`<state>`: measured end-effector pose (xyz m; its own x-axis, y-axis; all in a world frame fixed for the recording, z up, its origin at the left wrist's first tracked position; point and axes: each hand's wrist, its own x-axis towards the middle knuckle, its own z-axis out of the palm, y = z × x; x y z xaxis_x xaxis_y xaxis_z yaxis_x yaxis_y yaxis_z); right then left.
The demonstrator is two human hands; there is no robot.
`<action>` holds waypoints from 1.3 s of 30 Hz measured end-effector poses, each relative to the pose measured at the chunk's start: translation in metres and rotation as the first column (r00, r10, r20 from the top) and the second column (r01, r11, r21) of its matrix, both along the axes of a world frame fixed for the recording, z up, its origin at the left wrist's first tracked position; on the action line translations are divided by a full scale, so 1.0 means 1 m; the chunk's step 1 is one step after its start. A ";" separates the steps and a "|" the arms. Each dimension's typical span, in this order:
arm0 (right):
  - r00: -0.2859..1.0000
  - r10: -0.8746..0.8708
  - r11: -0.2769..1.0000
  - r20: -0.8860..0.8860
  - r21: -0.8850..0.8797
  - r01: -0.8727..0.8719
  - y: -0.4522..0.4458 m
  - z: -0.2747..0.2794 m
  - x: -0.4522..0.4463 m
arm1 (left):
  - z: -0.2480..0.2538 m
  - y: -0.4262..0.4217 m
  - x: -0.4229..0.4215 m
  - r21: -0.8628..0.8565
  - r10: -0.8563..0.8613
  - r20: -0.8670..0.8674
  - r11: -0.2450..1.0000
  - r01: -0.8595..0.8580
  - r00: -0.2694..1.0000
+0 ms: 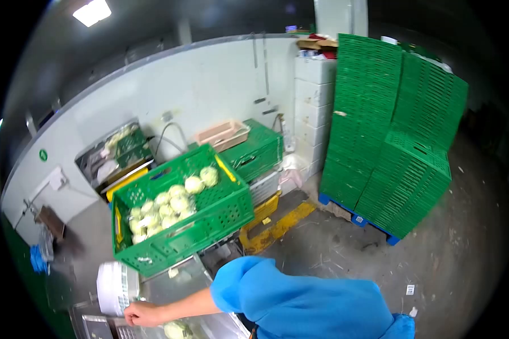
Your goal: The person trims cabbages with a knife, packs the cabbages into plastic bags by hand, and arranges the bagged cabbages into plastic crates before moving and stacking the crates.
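Note:
My right hand [143, 313] reaches in from the right with a bare forearm below a blue sleeve. Its fingers are curled downward at the edge of a device with a keypad [124, 331], beside a white roll-like object [112, 288]. Whatever the fingers may hold is too small and blurred to tell. Below the forearm, a pale green round vegetable [177, 329] lies on the metal surface [193, 276]. My left hand is out of view. Beyond, a green crate [195, 237] holds several pale round vegetables [178, 202], some of them in clear wrap.
Tall stacks of green crates [365, 113] stand on a blue pallet [359, 220] at the right. Next to them are stacked white boxes [314, 90]. A pink tray [223, 135] rests on a green crate [260, 150] by the white wall [209, 73].

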<state>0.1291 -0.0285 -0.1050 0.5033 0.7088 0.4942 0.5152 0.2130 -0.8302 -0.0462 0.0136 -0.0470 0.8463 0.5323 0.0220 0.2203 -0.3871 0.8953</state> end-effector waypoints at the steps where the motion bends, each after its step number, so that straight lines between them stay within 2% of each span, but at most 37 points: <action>1: 0.999 -0.036 0.999 0.026 0.036 0.035 0.012 -0.005 0.005 | 0.001 -0.005 0.017 -0.057 -0.033 -0.061 0.998 0.029 0.998; 2: 0.982 0.088 0.950 -0.168 -0.283 -0.134 0.026 -0.008 0.017 | 0.003 -0.008 0.029 -0.101 -0.059 -0.118 0.994 0.048 0.991; 4: 0.994 0.009 0.994 0.105 -0.108 0.002 0.058 -0.041 0.025 | 0.005 -0.014 0.044 -0.160 -0.088 -0.217 0.986 0.053 0.972; 6: 0.996 -0.082 0.984 -0.026 -0.163 0.076 0.047 -0.021 0.018 | 0.006 -0.013 0.046 -0.208 -0.091 -0.302 0.978 0.028 0.949; 9: 0.934 0.043 0.948 -0.353 -0.280 -0.150 0.009 0.017 0.010 | 0.006 -0.007 0.036 -0.250 -0.079 -0.415 0.968 -0.030 0.906; 10: 0.976 0.090 0.934 -0.198 -0.325 -0.152 0.003 0.009 0.012 | 0.005 -0.004 0.032 -0.266 -0.072 -0.446 0.962 -0.055 0.892; 12: 0.960 0.066 0.876 -0.272 -0.445 -0.186 -0.022 0.002 0.006 | 0.000 0.004 0.022 -0.290 -0.070 -0.477 0.953 -0.082 0.876; 13: 0.971 0.153 0.891 -0.181 -0.400 -0.215 -0.028 -0.020 0.012 | -0.007 0.010 0.006 -0.312 -0.065 -0.523 0.942 -0.120 0.850; 14: 0.962 0.129 0.907 -0.241 -0.364 -0.213 -0.051 -0.014 0.007 | -0.017 0.019 -0.022 -0.337 -0.035 -0.580 0.920 -0.200 0.814; 15: 0.990 0.136 0.936 0.026 -0.331 -0.120 -0.046 -0.049 0.019 | -0.031 0.027 -0.063 -0.366 0.011 -0.645 0.873 -0.322 0.764; 16: 0.993 0.042 0.929 0.114 -0.370 0.004 -0.074 -0.025 0.003 | -0.044 0.031 -0.090 -0.397 0.004 -0.676 0.841 -0.368 0.737; 17: 0.933 -0.075 0.918 0.352 -0.341 0.202 -0.098 0.008 -0.016 | -0.052 0.028 -0.112 -0.417 -0.017 -0.686 0.829 -0.374 0.727; 18: 0.967 -0.128 0.874 0.221 -0.435 0.215 -0.101 0.033 -0.031 | -0.105 0.048 -0.143 -0.514 -0.069 -0.636 0.781 -0.355 0.769; 19: 0.944 -0.084 0.951 0.318 -0.258 0.172 -0.102 0.041 -0.046 | -0.098 0.029 -0.147 -0.398 -0.051 -0.654 0.872 -0.286 0.755; 20: 0.952 0.104 0.970 0.287 -0.239 -0.034 -0.098 0.055 -0.063 | -0.078 0.014 -0.139 -0.289 -0.080 -0.675 0.944 -0.163 0.734; 21: 0.939 0.315 0.920 0.141 -0.291 -0.264 -0.092 0.061 -0.085 | -0.083 0.009 -0.142 -0.229 -0.052 -0.707 0.960 -0.158 0.705; 22: 0.874 0.465 0.864 0.142 -0.288 -0.413 -0.083 0.050 -0.097 | -0.061 -0.012 -0.130 -0.642 0.106 -0.525 0.602 -0.474 0.845; 23: 0.839 0.542 0.802 0.047 -0.328 -0.500 -0.078 0.039 -0.107 | -0.050 -0.016 -0.125 -0.664 0.115 -0.523 0.567 -0.488 0.845; 25: 0.809 0.584 0.714 -0.067 -0.431 -0.551 -0.076 0.027 -0.116 | -0.041 -0.022 -0.125 -0.704 0.151 -0.487 0.515 -0.489 0.860; 27: 0.783 0.607 0.697 -0.135 -0.384 -0.606 -0.071 0.013 -0.123 | -0.048 -0.025 -0.127 -0.719 0.236 -0.474 0.452 -0.528 0.848; 28: 0.775 0.609 0.692 -0.169 -0.365 -0.623 -0.070 0.008 -0.125 | -0.046 -0.027 -0.126 -0.702 0.238 -0.492 0.461 -0.543 0.838; 31: 0.695 0.717 0.554 -0.053 -0.562 -0.614 -0.059 0.011 -0.130 | -0.034 -0.037 -0.124 -0.690 0.304 -0.483 0.445 -0.571 0.821; 34: 0.604 0.788 0.566 0.117 -0.523 -0.637 -0.049 -0.014 -0.135 | -0.050 -0.035 -0.124 -0.687 0.378 -0.468 0.413 -0.598 0.799; 36: 0.465 0.831 0.280 -0.304 -0.494 -0.823 -0.054 0.039 -0.111 | -0.043 -0.035 -0.125 -0.704 0.359 -0.480 0.387 -0.595 0.801; 37: 0.289 0.872 0.121 -0.396 -0.398 -0.909 -0.067 0.089 -0.076 | -0.041 -0.033 -0.125 -0.719 0.350 -0.479 0.369 -0.588 0.805; 38: 0.506 0.825 0.215 -0.253 -0.687 -0.694 -0.082 0.093 -0.055 | -0.043 -0.032 -0.127 -0.736 0.331 -0.482 0.350 -0.580 0.811; 39: 0.643 0.765 0.277 -0.040 -0.881 -0.384 -0.103 0.094 -0.037 | -0.043 -0.033 -0.128 -0.729 0.317 -0.492 0.358 -0.583 0.811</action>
